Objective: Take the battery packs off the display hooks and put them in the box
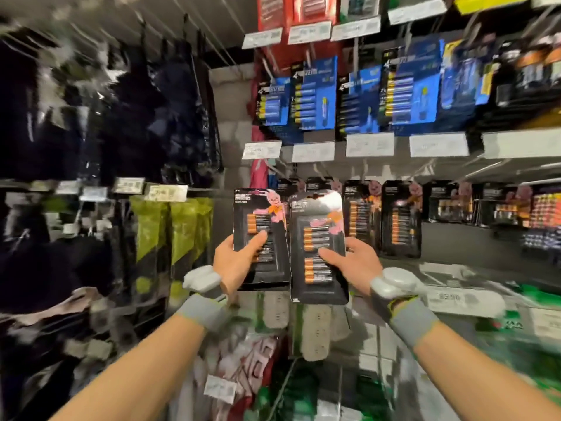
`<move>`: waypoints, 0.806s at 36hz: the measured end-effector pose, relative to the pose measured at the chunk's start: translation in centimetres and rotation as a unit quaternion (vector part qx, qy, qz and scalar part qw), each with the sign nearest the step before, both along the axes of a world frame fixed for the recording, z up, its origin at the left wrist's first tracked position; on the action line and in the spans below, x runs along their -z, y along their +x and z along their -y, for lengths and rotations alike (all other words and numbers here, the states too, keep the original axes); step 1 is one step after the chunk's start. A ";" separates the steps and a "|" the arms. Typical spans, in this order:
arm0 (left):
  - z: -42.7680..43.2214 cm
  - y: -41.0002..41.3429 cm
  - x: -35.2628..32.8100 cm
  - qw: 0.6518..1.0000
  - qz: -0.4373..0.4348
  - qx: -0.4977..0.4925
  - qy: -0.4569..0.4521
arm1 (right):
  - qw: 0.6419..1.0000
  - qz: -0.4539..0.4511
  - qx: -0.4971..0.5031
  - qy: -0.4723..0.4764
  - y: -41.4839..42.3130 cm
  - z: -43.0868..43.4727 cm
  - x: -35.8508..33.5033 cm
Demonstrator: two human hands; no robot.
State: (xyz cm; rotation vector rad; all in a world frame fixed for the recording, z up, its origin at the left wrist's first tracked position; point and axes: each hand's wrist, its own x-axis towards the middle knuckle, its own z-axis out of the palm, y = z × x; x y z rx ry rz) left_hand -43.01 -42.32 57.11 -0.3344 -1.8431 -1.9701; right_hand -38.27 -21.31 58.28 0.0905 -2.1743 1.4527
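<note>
My left hand [235, 262] grips a black battery pack [258, 214] by its lower left edge, thumb across its front. My right hand [353, 262] grips a second black battery pack [317, 284] from the right, thumb on its front; this pack overlaps the first one's right edge. Both packs are upright in front of the display, off the hooks. More black packs of the same kind [400, 220] hang on hooks just behind and to the right. Blue battery packs [315, 95] hang on the row above. No box is in view.
White price tags [368, 144] run along the shelf rails. Dark hanging goods [91, 117] and green packets [182, 226] fill the left rack. White power strips [315, 332] and other packaged goods hang below the hands. The view is blurred.
</note>
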 end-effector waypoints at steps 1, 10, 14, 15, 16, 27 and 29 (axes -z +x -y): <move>1.2 -0.4 -0.2 1.000 -0.003 -0.004 0.003 | 1.000 -0.002 -0.004 0.000 -0.4 1.4 -0.3; 6.7 -3.9 -2.3 0.999 -0.030 -0.016 -0.004 | 0.999 -0.034 -0.009 0.001 -3.9 7.1 -2.8; 8.5 -5.9 -2.9 0.999 -0.040 -0.013 -0.016 | 0.999 -0.036 -0.007 -0.010 -6.0 8.7 -3.7; 8.6 -6.1 -3.0 0.999 -0.039 -0.014 -0.017 | 0.999 -0.037 -0.004 -0.012 -6.0 8.8 -3.9; 9.1 -6.8 -3.1 0.999 -0.039 -0.016 -0.019 | 0.999 -0.040 -0.002 -0.016 -6.8 9.2 -4.0; 10.6 -11.1 -3.4 0.999 -0.046 0.007 -0.027 | 0.995 -0.071 0.017 -0.073 -10.9 10.8 -5.2; 10.4 -12.1 -3.5 0.999 -0.043 0.013 -0.028 | 0.994 -0.072 0.024 -0.078 -11.5 10.5 -5.2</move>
